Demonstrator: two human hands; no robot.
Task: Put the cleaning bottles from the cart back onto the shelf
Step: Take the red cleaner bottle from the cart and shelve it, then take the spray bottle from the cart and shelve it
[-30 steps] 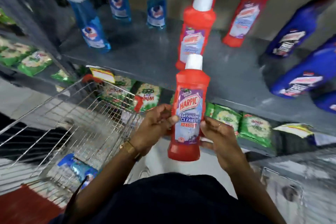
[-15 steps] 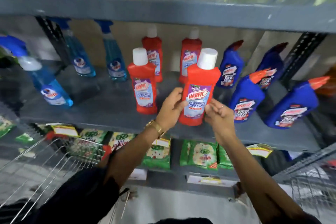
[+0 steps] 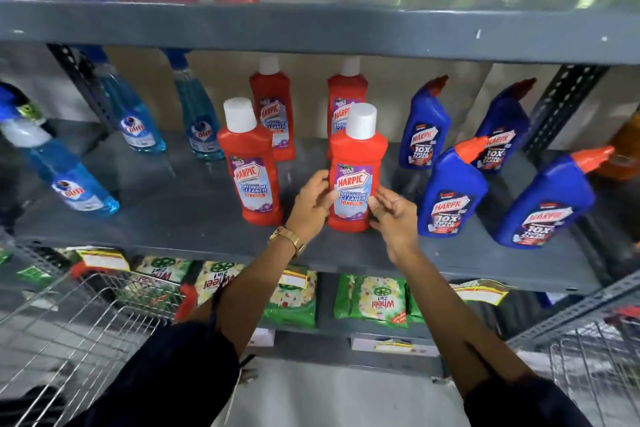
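A red Harpic bathroom cleaner bottle [image 3: 356, 163] with a white cap stands upright near the front of the grey middle shelf [image 3: 173, 218]. My left hand [image 3: 311, 206] grips its left side, thumb on the label. My right hand [image 3: 394, 215] is at the bottle's lower right with fingers spread, fingertips just at the bottle. A matching red bottle [image 3: 250, 166] stands just to the left, and two more [image 3: 273, 107] stand behind. The wire cart [image 3: 69, 329] is at the lower left; its contents are out of view.
Blue Harpic bottles [image 3: 450, 191] stand close on the right. Blue Colin spray bottles [image 3: 71, 180] stand on the left. The upper shelf edge [image 3: 311, 28] hangs overhead. Green Wheel packets [image 3: 374, 298] fill the lower shelf. A second wire cart [image 3: 588, 367] is at the lower right.
The red bottle went from above the cart up to the shelf and now stands on it. My right hand's fingers have spread away from it. The view has tilted up toward the shelf.
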